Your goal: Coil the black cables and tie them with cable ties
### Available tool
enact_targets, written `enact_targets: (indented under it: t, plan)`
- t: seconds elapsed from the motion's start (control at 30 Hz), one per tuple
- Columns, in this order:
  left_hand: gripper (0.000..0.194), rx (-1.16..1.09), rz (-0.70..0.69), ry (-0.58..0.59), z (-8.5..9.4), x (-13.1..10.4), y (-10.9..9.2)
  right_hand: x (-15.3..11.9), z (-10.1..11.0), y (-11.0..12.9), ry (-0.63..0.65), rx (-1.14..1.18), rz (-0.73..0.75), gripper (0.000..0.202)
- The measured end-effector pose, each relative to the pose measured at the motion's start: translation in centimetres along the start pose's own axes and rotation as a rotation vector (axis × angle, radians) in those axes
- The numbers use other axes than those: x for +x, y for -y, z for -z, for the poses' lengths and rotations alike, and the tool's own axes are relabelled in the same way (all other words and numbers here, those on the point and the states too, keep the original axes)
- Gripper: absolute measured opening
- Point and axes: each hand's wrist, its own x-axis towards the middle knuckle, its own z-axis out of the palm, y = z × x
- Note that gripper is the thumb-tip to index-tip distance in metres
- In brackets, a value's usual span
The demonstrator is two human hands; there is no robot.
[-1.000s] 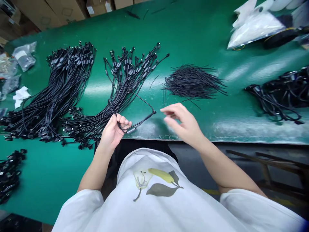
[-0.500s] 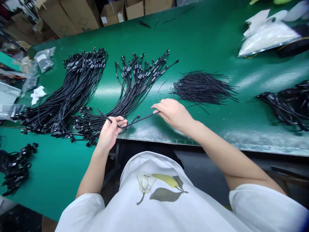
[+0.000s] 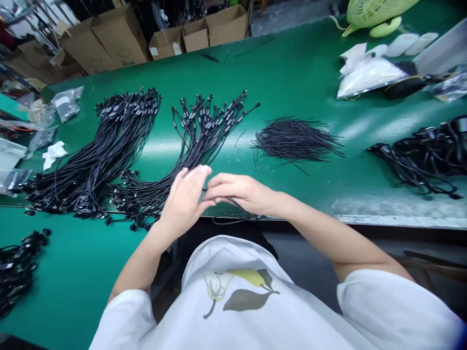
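Right now both hands meet just over the near edge of the green surface (image 3: 284, 73), in front of the person's white shirt (image 3: 270, 306). The right hand (image 3: 244, 194) has its fingers drawn together, pinching a black cable (image 3: 239, 206); part of the cable shows below them, slanting down to the right, and a loop of it hangs by the edge. The left hand (image 3: 186, 199) comes in from the other side with its back up and its thumb reaching to the right fingertips. Its fingers lie close to one another, but their tips are hidden behind the hand, so I cannot tell whether they grip the cable too.

Just beyond the left hand lies a fanned bundle of black cables (image 3: 199, 150) with grey sleeves near its far ends, and its near connectors gather close to the left wrist. Farther left rests a thicker bundle (image 3: 109, 131) of the same kind. Beyond the right hand, well apart from it, sits a loose pile of thin black strips (image 3: 297, 140). Toward the right side there is a heap of looped cables (image 3: 416, 158), with a white bag (image 3: 372, 78) farther back. A crumpled white tissue (image 3: 54, 153) and a clear plastic bag (image 3: 66, 106) lie at the left, and cardboard boxes (image 3: 122, 36) stand past the far edge
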Motion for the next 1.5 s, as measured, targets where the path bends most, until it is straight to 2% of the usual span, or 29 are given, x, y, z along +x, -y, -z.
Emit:
enact_targets:
  t: [0.07,0.1,0.17,0.2,0.23,0.3,0.37,0.43,0.5,0.6,0.67,0.73,0.77,0.83,0.9,0.93,1.0,1.03,1.1,1.17,1.2,1.23,1.27,1.33,1.4,1.43,1.5]
  plan:
    - [0.023,-0.082,0.101,0.137,-0.3,0.6,0.5,-1.2,-1.1,0.5,-0.001,0.330,-0.154,0.035]
    - [0.014,-0.158,0.182,0.146,0.0,0.5,1.0,-2.2,-1.4,0.6,0.010,0.489,-0.261,0.041]
    - [0.014,-0.406,0.373,0.055,1.3,0.2,2.1,-4.5,-1.5,0.7,0.108,0.708,-0.448,0.048]
    - [0.018,-0.572,0.464,-0.022,2.2,-0.1,2.7,-5.8,-1.4,0.6,0.160,0.726,-0.518,0.049]
    - [0.022,-0.752,0.542,-0.094,3.1,-0.3,3.2,-6.9,-1.3,0.4,0.177,0.667,-0.582,0.047]
    - [0.027,-1.095,0.660,-0.207,4.4,-0.5,3.7,-8.7,-0.9,-0.3,0.086,0.371,-0.694,0.038]
    - [0.028,-1.341,0.725,-0.292,5.1,-0.6,3.5,-9.4,-0.6,-0.9,0.002,0.044,-0.726,0.032]
    - [0.027,-1.493,0.704,-0.375,5.7,-0.8,2.7,-9.4,-0.5,-1.2,0.022,-0.139,-0.676,0.031]
    - [0.026,-1.592,0.589,-0.458,6.8,-1.1,1.6,-9.2,-0.2,-1.0,0.036,-0.166,-0.627,0.032]
    - [0.022,-1.655,0.369,-0.542,9.5,-1.7,0.5,-9.5,0.5,-0.6,-0.067,-0.105,-0.666,0.033]
    - [0.022,-1.588,0.305,-0.551,10.5,-2.0,0.4,-10.1,0.8,-0.8,-0.170,-0.090,-0.737,0.035]
    - [0.023,-1.359,0.336,-0.498,9.8,-2.1,0.5,-10.5,0.4,-0.9,-0.210,-0.160,-0.762,0.035]
    - [0.022,-1.179,0.367,-0.446,8.6,-2.2,0.6,-10.5,0.0,-0.8,-0.169,-0.224,-0.738,0.034]
    - [0.020,-0.759,0.408,-0.307,5.0,-2.3,0.7,-10.0,-1.1,0.1,0.047,-0.358,-0.618,0.028]
    - [0.021,-0.462,0.365,-0.121,0.8,-2.6,0.4,-8.7,-2.1,1.5,0.268,-0.440,-0.469,0.025]
    - [0.021,-0.385,0.329,-0.003,-1.0,-2.9,0.1,-7.9,-2.4,2.2,0.312,-0.465,-0.417,0.025]
    - [0.020,-0.321,0.294,0.220,-3.6,-3.4,-0.5,-6.3,-2.1,3.1,0.267,-0.501,-0.365,0.025]
    - [0.021,-0.321,0.307,0.313,-4.3,-3.6,-0.7,-5.6,-1.7,3.2,0.213,-0.515,-0.362,0.025]
    - [0.026,-0.402,0.392,0.452,-4.2,-3.8,-0.9,-4.9,-0.4,2.5,0.129,-0.508,-0.379,0.028]
    - [0.031,-0.640,0.515,0.525,-2.7,-3.7,-0.7,-5.1,1.2,1.1,0.111,-0.427,-0.395,0.031]
    - [0.032,-0.806,0.570,0.516,-1.7,-3.6,-0.6,-5.4,1.9,0.3,0.110,-0.369,-0.397,0.030]
    - [0.031,-0.980,0.609,0.452,-0.5,-3.5,-0.4,-5.8,2.4,-0.4,0.107,-0.316,-0.397,0.029]
    - [0.029,-1.139,0.622,0.322,0.6,-3.5,-0.4,-6.3,2.8,-1.1,0.094,-0.284,-0.397,0.029]
    - [0.027,-1.353,0.561,-0.044,2.8,-3.4,-0.3,-7.2,3.2,-2.1,0.027,-0.310,-0.404,0.030]
    - [0.027,-1.423,0.445,-0.355,4.4,-3.2,-0.4,-7.9,3.1,-2.4,-0.051,-0.428,-0.406,0.033]
    - [0.026,-1.418,0.406,-0.439,4.9,-3.0,-0.4,-8.1,2.8,-2.4,-0.065,-0.502,-0.397,0.035]
    - [0.023,-1.362,0.403,-0.480,5.1,-2.5,-0.2,-8.3,2.2,-2.0,-0.042,-0.659,-0.366,0.038]
